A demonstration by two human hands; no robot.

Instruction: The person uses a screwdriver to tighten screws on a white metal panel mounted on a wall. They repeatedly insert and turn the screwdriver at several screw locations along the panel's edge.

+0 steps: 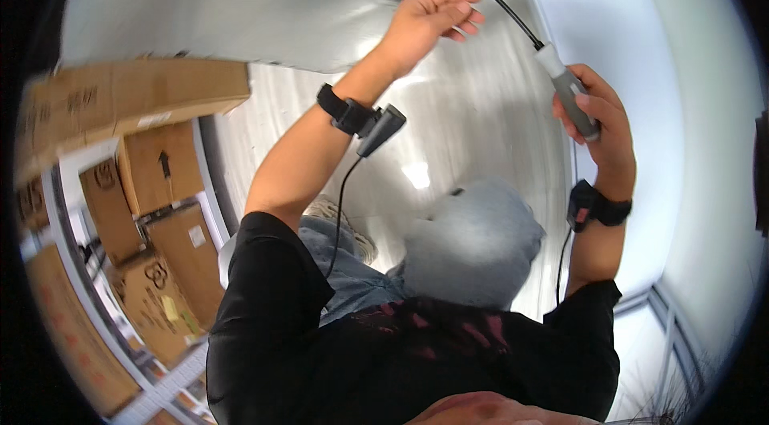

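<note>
My right hand [599,108] grips the handle of a screwdriver [567,88] with a grey handle and a long, thin black shaft. The shaft slants up and to the left. Close to the tip, but apart from it, is my left hand [440,15]. Its fingers are loosely bent and spread a little, and nothing shows between them. Each wrist wears a black strap with a small device and a cable, the left device [383,130] hanging below the forearm and the right one [583,205] at the inner wrist.
Cardboard boxes [180,253] fill a light metal shelf on the left, with a long carton [136,100] above. A large silver-grey surface [240,8] spans the upper left. A white panel [621,48] stands close on the right. Below lies a pale wood-look floor [400,124].
</note>
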